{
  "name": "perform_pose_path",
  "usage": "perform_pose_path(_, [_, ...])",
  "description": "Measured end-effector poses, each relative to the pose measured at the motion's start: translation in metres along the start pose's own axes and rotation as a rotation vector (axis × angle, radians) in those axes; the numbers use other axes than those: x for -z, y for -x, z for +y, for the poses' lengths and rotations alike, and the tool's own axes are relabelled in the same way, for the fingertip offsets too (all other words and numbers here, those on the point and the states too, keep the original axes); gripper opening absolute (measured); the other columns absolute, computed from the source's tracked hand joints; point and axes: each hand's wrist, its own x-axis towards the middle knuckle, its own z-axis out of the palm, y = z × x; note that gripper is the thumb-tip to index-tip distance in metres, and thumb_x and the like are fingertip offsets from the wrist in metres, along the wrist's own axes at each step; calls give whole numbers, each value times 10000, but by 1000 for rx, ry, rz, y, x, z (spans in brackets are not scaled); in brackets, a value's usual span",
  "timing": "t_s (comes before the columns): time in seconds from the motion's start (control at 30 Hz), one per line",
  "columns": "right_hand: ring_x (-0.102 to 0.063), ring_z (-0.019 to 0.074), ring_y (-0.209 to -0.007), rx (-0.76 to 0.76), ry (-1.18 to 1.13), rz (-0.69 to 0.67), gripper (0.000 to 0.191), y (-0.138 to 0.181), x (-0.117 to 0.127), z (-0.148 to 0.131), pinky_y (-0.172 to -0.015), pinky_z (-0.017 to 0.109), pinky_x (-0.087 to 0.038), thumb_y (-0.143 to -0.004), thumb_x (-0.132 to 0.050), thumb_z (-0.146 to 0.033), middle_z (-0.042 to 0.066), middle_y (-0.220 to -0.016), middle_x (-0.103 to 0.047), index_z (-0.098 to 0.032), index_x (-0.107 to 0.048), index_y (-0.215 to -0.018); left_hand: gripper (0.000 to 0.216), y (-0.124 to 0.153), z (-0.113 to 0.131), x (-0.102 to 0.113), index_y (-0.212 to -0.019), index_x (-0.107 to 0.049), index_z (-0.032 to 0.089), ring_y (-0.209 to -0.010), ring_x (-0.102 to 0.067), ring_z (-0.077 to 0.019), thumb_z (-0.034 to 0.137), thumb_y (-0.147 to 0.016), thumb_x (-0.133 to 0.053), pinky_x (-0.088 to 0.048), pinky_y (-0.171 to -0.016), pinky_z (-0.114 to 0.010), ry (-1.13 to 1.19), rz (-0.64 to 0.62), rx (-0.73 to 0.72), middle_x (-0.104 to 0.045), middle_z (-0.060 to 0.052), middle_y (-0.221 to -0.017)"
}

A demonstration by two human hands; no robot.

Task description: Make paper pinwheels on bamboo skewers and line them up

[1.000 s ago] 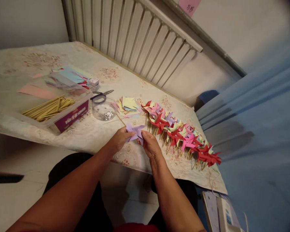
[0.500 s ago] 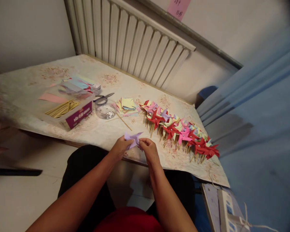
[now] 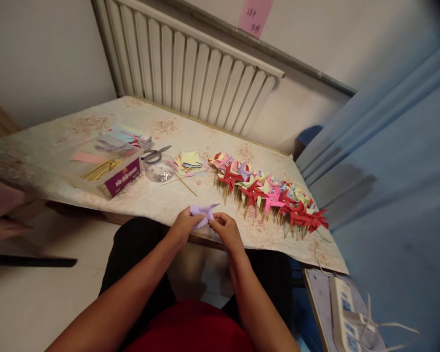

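Drawn back from the stick [image 3: 186,186] ahead, my left hand [image 3: 183,226] and right hand [image 3: 229,232] closely pinched purple paper [image 3: 207,212], shaping it, I judged, and needing steady pressure next.

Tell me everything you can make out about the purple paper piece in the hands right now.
The purple paper piece is light purple, thin-looking and matte, folded into a pinwheel-like shape, with a pointed tip jutting out toward the right. The left hand grips its left side, thumb across the front; the right hand pinches its lower right. It appears by the near edge of the table. No stick shows attached; its underside is hidden.
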Motion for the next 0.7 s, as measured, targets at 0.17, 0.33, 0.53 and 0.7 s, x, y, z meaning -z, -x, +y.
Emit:
perform_pose_path(0.17, [-605,136,-628,37,-59,23,227,13,5,-1,-635,260,-473,-643,-708,-277,-2,-734,-697,-196,-694,-855,323,15,13,-9,-762,-647,119,-567,-557,-120,257,-495,-765,-421,-608,-246,136,6,34,-665,6,-639])
perform_pose_path(0.33, [-599,148,-594,62,-4,175,144,19,1,2,-602,268,-467,-688,-627,-312,-7,-679,-673,-205,-666,-776,318,28,17,-18,-775,-650,122,-579,-571,-124,233,-499,-760,-419,-604,-242,142,11,39,-669,5,-650])
perform_pose_path(0.53, [-563,159,-578,138,150,268,139,27,-2,0,-572,264,-418,-755,-597,-347,-21,-611,-612,-218,-624,-708,317,33,13,-22,-772,-637,138,-567,-553,-120,250,-508,-771,-410,-592,-246,118,9,31,-649,20,-649])
perform_pose_path(0.7, [-545,154,-601,215,331,284,187,32,-1,4,-591,250,-387,-829,-522,-312,-25,-602,-595,-219,-619,-700,331,36,11,-25,-785,-633,126,-570,-558,-119,252,-516,-776,-416,-592,-244,105,4,21,-647,14,-655])
